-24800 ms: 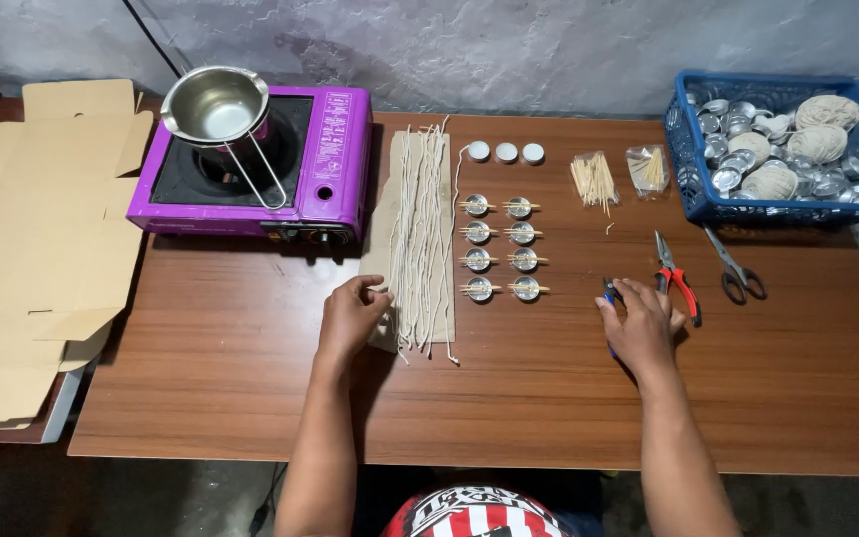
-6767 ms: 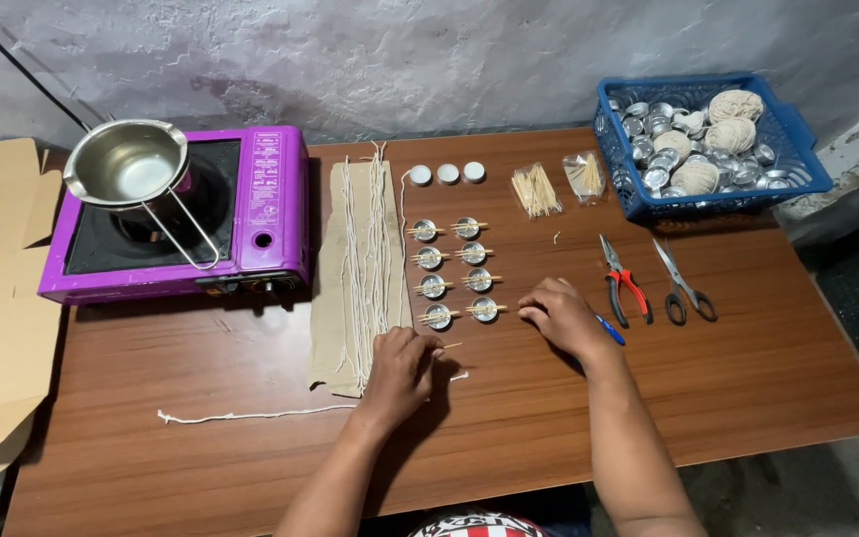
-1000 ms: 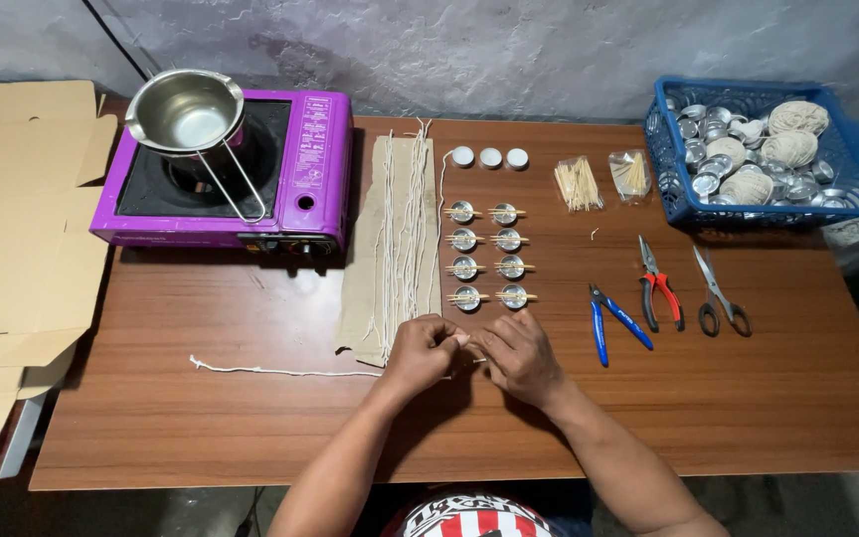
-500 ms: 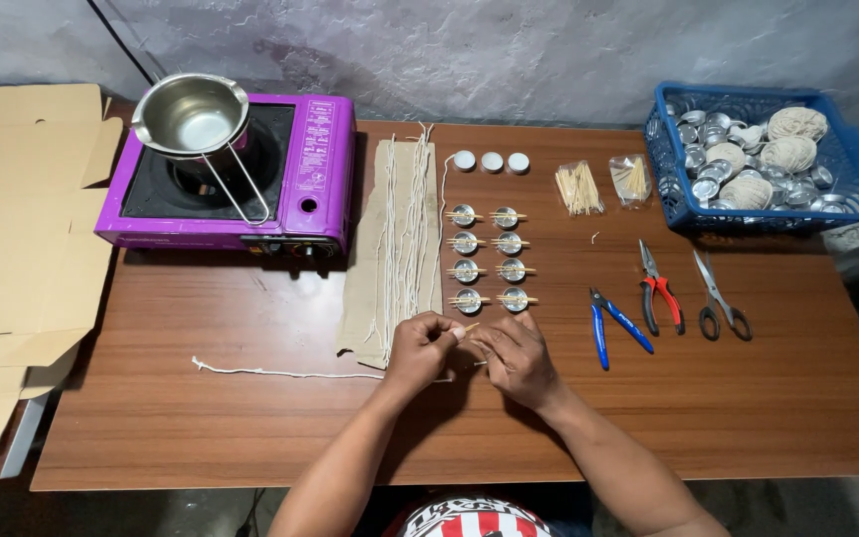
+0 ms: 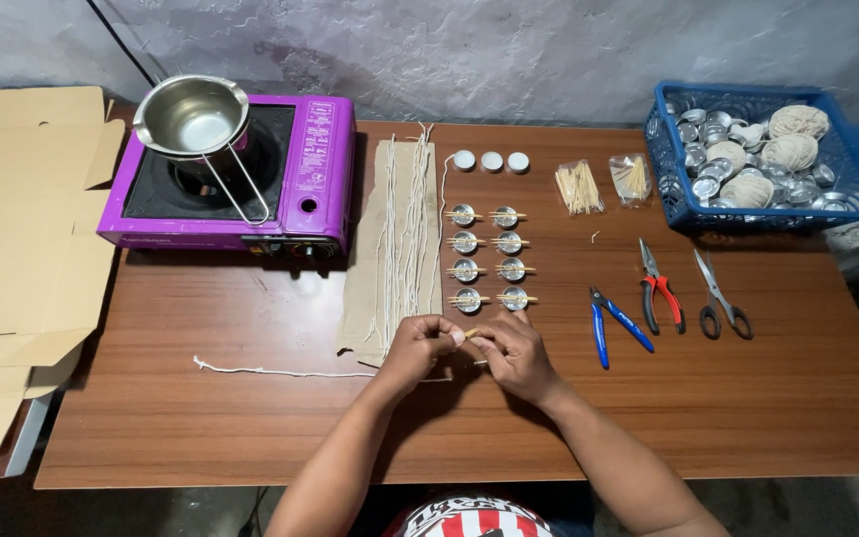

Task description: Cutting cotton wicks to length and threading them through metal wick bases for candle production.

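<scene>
Hands: left hand (image 5: 422, 341) and right hand (image 5: 514, 350) met at lower centre, fingertips pinching a small wooden stick (image 5: 470, 333).
Cord: white wick (image 5: 280, 372) trailed left.
Cups: tin cups (image 5: 489, 257) just above.

Both forearms are bare from the elbow down, with no sleeve, watch, bracelet or glove showing on either. The left hand (image 5: 420, 343) and the right hand (image 5: 517, 353) are likewise uncovered, their fingers (image 5: 454, 338) free of rings as far as this view tells. At the near edge, between the two arms, a rounded bit of clothing (image 5: 484, 517) shows in red and white stripes under a dark band with pale lettering too cut off to make out; whether it is a shirt or a cap cannot be told.
</scene>
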